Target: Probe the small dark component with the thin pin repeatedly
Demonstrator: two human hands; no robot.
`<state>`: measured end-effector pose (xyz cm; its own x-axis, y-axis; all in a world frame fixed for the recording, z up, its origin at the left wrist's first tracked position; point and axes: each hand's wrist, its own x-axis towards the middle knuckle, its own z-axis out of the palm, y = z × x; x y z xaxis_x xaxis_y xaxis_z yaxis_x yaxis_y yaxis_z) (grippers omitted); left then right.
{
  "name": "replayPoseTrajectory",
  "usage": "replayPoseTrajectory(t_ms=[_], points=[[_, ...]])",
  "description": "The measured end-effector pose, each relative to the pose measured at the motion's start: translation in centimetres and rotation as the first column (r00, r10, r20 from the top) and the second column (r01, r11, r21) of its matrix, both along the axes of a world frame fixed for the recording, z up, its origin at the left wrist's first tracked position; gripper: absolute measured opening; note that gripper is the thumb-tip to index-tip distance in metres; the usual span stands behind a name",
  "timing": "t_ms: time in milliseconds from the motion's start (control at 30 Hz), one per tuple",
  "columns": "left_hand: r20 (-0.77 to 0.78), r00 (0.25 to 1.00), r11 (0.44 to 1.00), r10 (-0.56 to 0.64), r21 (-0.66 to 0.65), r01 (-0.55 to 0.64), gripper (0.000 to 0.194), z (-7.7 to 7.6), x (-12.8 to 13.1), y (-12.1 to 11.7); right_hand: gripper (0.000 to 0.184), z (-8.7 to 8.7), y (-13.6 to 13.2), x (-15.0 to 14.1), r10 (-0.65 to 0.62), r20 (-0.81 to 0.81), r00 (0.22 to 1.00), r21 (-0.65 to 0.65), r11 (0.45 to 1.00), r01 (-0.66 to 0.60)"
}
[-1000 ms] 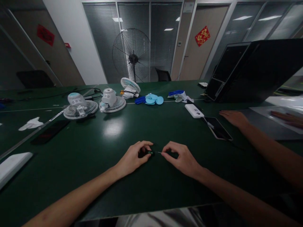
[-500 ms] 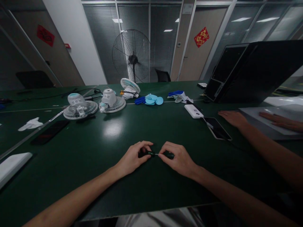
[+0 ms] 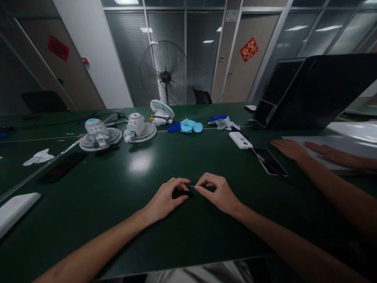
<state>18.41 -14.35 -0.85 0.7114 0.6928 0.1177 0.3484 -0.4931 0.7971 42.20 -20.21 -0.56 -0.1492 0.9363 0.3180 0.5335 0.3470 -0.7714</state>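
Observation:
My left hand (image 3: 167,196) is curled on the table around a small dark object (image 3: 184,193), thumb and fingers on either side of it. Its kind cannot be made out. My right hand (image 3: 218,192), just across from it, pinches a thin metal rod (image 3: 192,186) between thumb and index finger. The rod points left toward my left fingertips and lies slightly above the dark object's end. What else sits in my right palm is hidden. Both hands rest low over the green table (image 3: 176,236).
Small white fans (image 3: 138,129) stand along the table's far left. Behind lie blue gloves with light-blue discs (image 3: 191,125), more gloves (image 3: 220,121), a white power bank (image 3: 240,140) and a phone (image 3: 269,161). At right, another person's hands (image 3: 330,154) rest near a grey sheet. A black box-shaped case (image 3: 318,92) stands behind.
My right hand has shifted slightly up, and the metal rod now sits above the dark object's end rather than in line with it. The other person's far hand has moved left.

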Motion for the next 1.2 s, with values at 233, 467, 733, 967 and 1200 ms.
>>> replayPoseTrajectory(t_ms=[233,467,733,967,1200], points=[[-0.027,0.998,0.998,-0.057,0.038,0.058,0.054,0.4,-1.2,-0.2,0.010,0.4,-0.9,0.5,-0.025,0.017,1.000,-0.001,1.000,0.025],[-0.061,0.986,0.981,-0.155,0.107,0.161,0.031,0.4,-1.7,0.5,0.010,0.3,-0.8,1.1,-0.049,0.016,0.999,-0.039,0.998,0.050],[-0.156,0.960,0.948,0.234,0.257,-0.189,0.039,0.1,-11.6,9.0,0.013,0.6,-0.6,2.8,-0.072,0.012,0.997,-0.076,0.994,0.073],[-0.173,0.814,0.816,0.554,0.309,-0.489,0.079,0.2,-21.0,14.5,0.019,0.8,-0.3,3.7,-0.127,0.002,0.992,-0.099,0.987,0.126],[-0.251,0.781,0.814,0.572,0.289,-0.504,0.091,0.3,-23.2,15.3,0.019,0.9,-0.5,3.7,-0.115,0.013,0.993,-0.118,0.986,0.116]])
